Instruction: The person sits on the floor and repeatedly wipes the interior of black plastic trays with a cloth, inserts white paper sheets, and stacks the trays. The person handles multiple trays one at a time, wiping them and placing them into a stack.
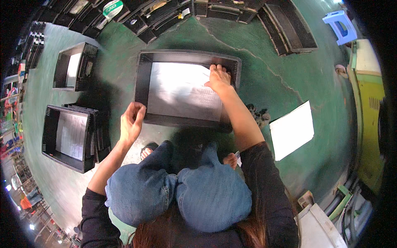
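Observation:
A black plastic crate (142, 82) lies on the floor in front of my knees, with white paper (178, 91) spread over its bottom. My right hand (219, 78) reaches into the crate and lies on the far right corner of the paper, fingers stretched out. A bit of the paper stands up beside its thumb. Faint rows of marks show on the paper's right part. At the crate's near left corner, my left hand (133, 118) has its fingers curled against the rim; its fingertips are partly hidden.
Smaller black crates with paper inside stand at the left, one upper (84, 68) and a lower stack (87, 140). A white paper stack (292, 130) lies on the green floor at the right. More black crates (289, 27) line the far side, near a blue stool (341, 27).

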A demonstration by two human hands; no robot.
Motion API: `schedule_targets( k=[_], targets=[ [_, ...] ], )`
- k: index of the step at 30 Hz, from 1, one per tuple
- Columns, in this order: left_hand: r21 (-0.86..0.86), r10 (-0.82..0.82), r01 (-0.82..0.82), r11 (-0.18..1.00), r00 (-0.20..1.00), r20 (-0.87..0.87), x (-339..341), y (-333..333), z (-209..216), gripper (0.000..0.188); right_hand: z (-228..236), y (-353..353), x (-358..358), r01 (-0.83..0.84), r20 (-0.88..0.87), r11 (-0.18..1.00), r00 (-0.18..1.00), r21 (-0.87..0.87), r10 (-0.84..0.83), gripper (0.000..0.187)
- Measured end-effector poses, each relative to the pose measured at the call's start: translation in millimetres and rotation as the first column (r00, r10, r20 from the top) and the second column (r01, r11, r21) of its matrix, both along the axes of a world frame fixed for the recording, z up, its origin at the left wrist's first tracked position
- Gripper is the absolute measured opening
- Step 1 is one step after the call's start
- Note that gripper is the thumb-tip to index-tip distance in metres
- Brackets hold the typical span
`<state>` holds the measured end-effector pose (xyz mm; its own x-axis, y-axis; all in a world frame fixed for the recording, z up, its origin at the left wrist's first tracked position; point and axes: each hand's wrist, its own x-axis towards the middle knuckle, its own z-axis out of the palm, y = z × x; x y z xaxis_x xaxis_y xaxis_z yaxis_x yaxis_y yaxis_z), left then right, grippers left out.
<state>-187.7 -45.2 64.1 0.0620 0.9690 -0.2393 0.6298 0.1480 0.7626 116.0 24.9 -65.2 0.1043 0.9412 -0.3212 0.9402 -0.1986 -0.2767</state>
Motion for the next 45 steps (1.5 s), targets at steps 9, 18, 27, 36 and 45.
schedule_targets(
  k=[9, 18, 27, 36, 45],
  targets=[
    [0.276, -0.653, 0.795, 0.541, 0.603, -0.459, 1, -21, -36, 0.047, 107, -80, 48, 0.228, -0.303, 0.899, 0.946, 0.374, -0.114, 0.026],
    [0.419, -0.588, 0.792, 0.445, 0.611, -0.53, 18, 1, -22, 0.029, 47, -316, 284, 0.86, -0.201, 0.289, 0.399, 0.421, -0.895, 0.044],
    [0.272, -0.15, 0.083, 0.959, 0.96, 0.235, -7, 82, 50, 0.029, 31, -268, 190, 0.529, -0.178, 0.782, 0.848, 0.329, -0.499, 0.034],
    [-0.581, 0.346, -0.063, 0.812, 0.853, 0.391, -16, 54, -37, 0.05, 64, -214, 131, 0.442, -0.199, 0.866, 0.894, 0.235, -0.402, 0.017],
    [-0.165, 0.206, -0.161, 0.973, 0.927, 0.315, -3, 56, 59, 0.052, 279, -150, 201, 0.195, 0.283, 0.981, 0.939, 0.021, -0.193, 0.025]
  ],
)
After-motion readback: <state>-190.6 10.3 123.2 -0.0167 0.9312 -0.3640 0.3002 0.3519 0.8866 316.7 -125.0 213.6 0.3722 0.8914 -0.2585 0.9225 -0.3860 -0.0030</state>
